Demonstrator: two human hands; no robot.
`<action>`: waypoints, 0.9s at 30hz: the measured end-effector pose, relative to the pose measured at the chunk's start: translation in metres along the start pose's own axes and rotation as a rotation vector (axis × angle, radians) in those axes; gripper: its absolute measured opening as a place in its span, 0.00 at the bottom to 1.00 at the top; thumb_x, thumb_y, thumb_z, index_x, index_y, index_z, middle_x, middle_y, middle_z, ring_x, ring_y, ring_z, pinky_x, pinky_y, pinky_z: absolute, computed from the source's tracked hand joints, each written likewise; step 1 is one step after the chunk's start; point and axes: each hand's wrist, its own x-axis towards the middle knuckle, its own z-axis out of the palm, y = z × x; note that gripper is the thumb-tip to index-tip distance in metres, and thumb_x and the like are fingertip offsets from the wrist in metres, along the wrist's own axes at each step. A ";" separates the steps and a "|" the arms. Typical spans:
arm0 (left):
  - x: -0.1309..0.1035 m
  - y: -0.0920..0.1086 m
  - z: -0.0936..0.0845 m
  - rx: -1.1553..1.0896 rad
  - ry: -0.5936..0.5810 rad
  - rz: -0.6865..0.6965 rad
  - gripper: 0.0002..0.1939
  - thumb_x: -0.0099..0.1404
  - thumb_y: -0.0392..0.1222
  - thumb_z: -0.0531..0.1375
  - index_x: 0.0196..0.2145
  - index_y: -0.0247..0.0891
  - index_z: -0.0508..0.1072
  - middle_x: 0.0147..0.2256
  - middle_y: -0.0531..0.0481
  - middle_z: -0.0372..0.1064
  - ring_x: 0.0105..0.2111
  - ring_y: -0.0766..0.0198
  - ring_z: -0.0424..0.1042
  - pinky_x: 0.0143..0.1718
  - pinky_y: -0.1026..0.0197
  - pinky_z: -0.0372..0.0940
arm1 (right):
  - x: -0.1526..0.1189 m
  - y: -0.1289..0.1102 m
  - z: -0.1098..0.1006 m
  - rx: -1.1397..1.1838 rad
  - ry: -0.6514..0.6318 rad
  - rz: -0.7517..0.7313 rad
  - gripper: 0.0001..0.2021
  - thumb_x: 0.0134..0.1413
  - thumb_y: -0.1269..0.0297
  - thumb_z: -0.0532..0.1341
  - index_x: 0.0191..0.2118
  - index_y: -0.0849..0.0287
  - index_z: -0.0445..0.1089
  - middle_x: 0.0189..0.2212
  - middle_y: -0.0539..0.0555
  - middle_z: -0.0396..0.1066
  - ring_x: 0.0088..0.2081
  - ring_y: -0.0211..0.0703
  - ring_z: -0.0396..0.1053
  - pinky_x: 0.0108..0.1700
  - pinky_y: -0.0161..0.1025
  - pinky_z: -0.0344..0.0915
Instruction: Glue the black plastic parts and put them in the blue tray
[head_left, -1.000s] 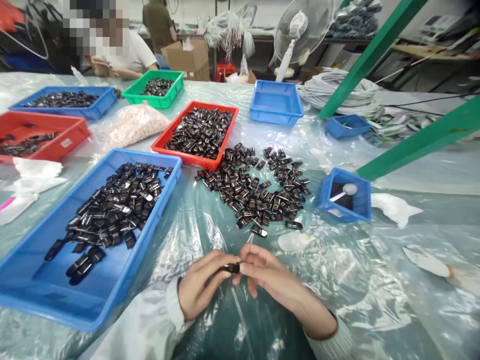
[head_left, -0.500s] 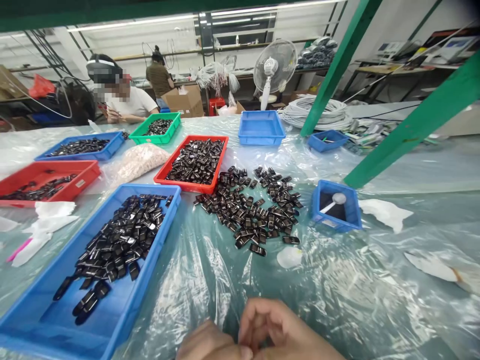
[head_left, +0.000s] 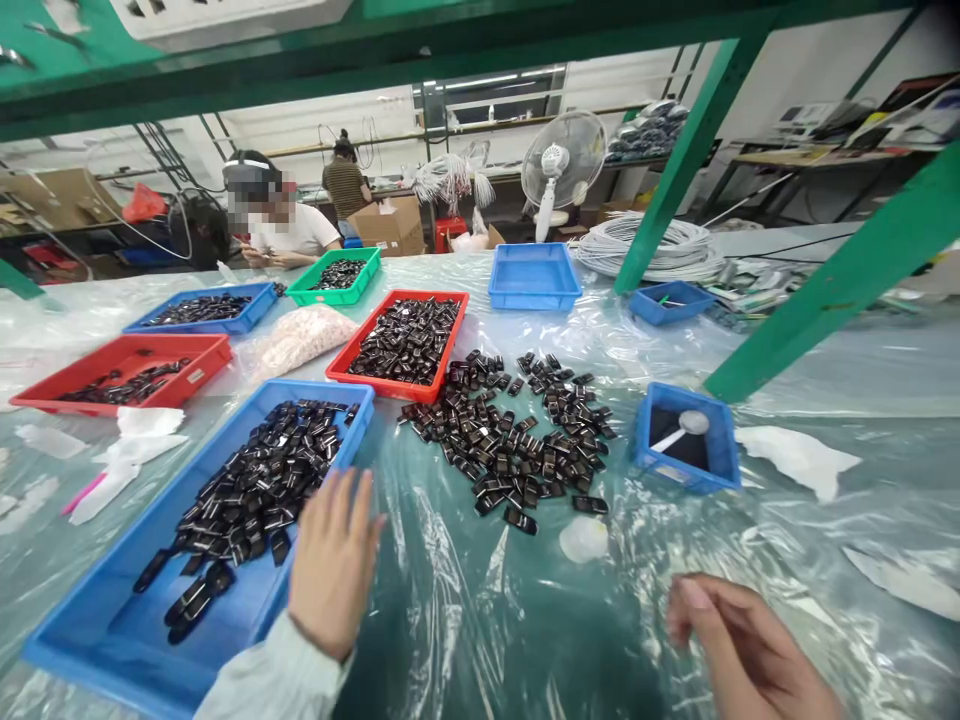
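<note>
My left hand (head_left: 335, 560) is stretched out, back up, over the right edge of the large blue tray (head_left: 112, 655); its fingers are apart and nothing shows in it. In that tray lies a heap of small black parts (head_left: 259, 480). At the lower right my right hand (head_left: 742, 640) is above the plastic-covered table, its fingers curled and thumb near the index finger; whether it holds something small is hidden. Between and beyond the hands, loose black parts (head_left: 517, 440) are spread on the table, near a round whitish piece (head_left: 584, 539).
A red tray (head_left: 334, 372) full of black parts stands behind. The small blue bin (head_left: 688, 478) at right holds black material and a white spoon (head_left: 693, 423). A green post (head_left: 832, 285) slants across the right. Two people are in the background.
My hands were together at the bottom centre and have parted: the left moved up and left to the blue tray, the right moved right. The camera view has shifted, showing more green frame above.
</note>
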 end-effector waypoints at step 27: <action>0.074 0.181 0.025 -0.773 -0.128 0.453 0.20 0.64 0.32 0.60 0.54 0.35 0.65 0.43 0.49 0.73 0.41 0.60 0.70 0.46 0.60 0.67 | 0.006 0.035 0.027 -0.123 -0.072 -0.311 0.14 0.53 0.57 0.60 0.42 0.60 0.67 0.40 0.60 0.73 0.41 0.53 0.72 0.43 0.42 0.70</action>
